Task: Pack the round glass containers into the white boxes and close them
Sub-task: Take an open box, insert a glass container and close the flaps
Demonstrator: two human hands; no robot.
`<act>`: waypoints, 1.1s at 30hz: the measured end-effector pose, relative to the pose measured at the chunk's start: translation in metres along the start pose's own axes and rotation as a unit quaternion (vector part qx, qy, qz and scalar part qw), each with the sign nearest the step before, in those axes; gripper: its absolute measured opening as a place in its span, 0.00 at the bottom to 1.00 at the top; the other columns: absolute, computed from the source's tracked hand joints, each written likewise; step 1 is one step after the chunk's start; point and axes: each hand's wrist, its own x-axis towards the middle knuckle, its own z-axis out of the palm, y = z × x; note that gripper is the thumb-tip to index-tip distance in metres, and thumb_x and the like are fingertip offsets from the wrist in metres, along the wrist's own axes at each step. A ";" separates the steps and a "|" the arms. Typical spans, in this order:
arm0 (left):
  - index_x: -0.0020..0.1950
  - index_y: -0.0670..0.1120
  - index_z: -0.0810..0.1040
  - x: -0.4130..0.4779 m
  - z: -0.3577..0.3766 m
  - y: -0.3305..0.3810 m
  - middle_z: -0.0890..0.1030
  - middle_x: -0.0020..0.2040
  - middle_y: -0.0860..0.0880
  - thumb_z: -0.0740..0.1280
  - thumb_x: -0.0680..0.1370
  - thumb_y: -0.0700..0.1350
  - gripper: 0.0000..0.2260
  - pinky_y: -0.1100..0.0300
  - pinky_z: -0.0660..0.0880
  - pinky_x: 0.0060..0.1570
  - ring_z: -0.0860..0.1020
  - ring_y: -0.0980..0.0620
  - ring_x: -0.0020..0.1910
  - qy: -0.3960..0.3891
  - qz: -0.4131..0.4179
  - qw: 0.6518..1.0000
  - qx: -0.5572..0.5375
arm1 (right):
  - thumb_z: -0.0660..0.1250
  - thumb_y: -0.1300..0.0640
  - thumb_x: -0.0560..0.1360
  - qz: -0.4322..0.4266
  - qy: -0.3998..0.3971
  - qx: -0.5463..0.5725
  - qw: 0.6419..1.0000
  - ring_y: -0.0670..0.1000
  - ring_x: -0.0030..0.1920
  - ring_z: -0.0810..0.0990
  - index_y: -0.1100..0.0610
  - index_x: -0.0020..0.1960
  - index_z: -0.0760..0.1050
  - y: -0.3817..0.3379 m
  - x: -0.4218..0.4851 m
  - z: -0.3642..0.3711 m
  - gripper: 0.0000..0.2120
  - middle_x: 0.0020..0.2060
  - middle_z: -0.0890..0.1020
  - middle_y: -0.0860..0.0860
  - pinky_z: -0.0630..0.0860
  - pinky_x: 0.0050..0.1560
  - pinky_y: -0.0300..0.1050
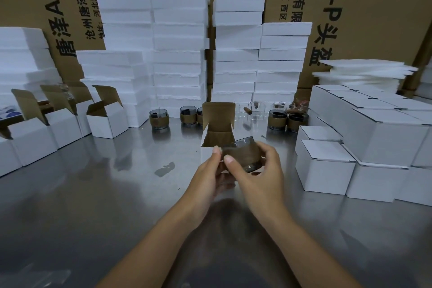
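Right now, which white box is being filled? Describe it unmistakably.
On the steel table, look centre, in front of the tall foam stacks. The open white box stands alone there, lid up, right behind the left hand and right hand holding a brown-banded glass container; the other open boxes sit far left.

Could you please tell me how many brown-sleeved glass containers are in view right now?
6 brown-sleeved containers: one held by the left hand and right hand at the open box; three behind-left, one partly hidden by its flap; two behind-right. Others may be hidden.
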 end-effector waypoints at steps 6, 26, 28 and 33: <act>0.52 0.54 0.78 -0.001 -0.002 0.001 0.85 0.48 0.51 0.54 0.78 0.60 0.17 0.57 0.79 0.52 0.83 0.54 0.49 0.018 -0.019 1.000 0.000 | 0.76 0.45 0.61 -0.081 -0.012 -0.068 0.994 0.41 0.54 0.71 0.34 0.50 0.63 0.005 -0.002 0.001 0.26 0.50 0.69 0.34 0.70 0.45 0.25; 0.58 0.54 0.77 -0.017 0.001 0.017 0.83 0.53 0.55 0.65 0.74 0.30 0.21 0.66 0.76 0.47 0.80 0.56 0.54 0.051 0.177 0.981 0.060 | 0.78 0.52 0.63 -0.135 -0.068 -0.063 0.987 0.35 0.54 0.75 0.37 0.55 0.65 0.010 0.006 -0.010 0.29 0.51 0.77 0.32 0.66 0.50 0.21; 0.58 0.53 0.77 -0.017 0.001 0.016 0.82 0.53 0.55 0.65 0.73 0.29 0.22 0.65 0.76 0.47 0.79 0.56 0.55 0.054 0.177 0.981 0.065 | 0.77 0.52 0.64 -0.138 -0.075 -0.065 0.985 0.37 0.54 0.75 0.38 0.56 0.65 0.011 0.006 -0.010 0.29 0.52 0.77 0.35 0.68 0.51 0.24; 0.59 0.54 0.77 -0.017 0.000 0.015 0.81 0.55 0.55 0.67 0.70 0.36 0.21 0.63 0.77 0.49 0.78 0.55 0.57 0.057 0.173 0.981 0.066 | 0.78 0.54 0.64 -0.145 -0.072 -0.068 0.985 0.40 0.55 0.76 0.41 0.57 0.66 0.013 0.007 -0.009 0.29 0.52 0.77 0.36 0.71 0.53 0.28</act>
